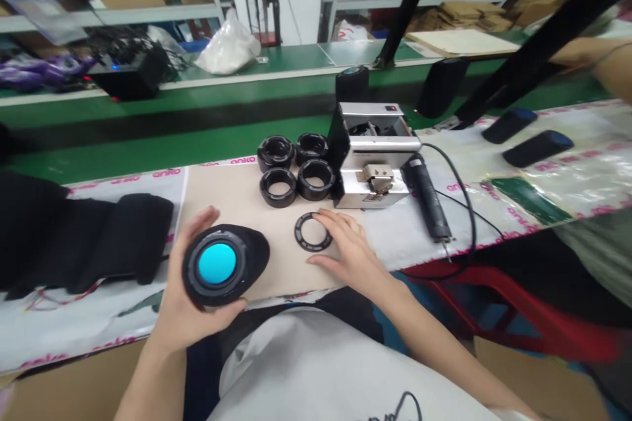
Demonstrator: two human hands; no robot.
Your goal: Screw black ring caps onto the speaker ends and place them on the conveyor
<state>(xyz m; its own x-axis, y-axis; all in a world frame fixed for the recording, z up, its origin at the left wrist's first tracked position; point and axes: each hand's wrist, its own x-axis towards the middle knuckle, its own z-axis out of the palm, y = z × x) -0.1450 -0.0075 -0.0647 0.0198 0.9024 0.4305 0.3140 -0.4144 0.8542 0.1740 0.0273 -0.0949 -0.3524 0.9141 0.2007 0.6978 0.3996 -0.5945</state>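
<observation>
My left hand (180,296) is wrapped around a black fabric-covered cylindrical speaker (254,255), tilted so that its round end with a bright blue disc (217,263) faces up. Its far end is hidden. A flat black ring (298,237) lies on the beige board (222,194). Over the right side of this ring reaches my right hand (348,251), fingertips at the rim, thumb apart from the fingers. Behind the ring stand several stacks of black rings (278,187), grouped close together.
A metal machine (380,145) stands right of the stacks, with a corded black electric screwdriver (428,200) beside it. Black cloth pieces (123,230) lie at left. More black cylinders (538,148) are at right, near another person's arm (602,66). A red stool (518,306) stands below.
</observation>
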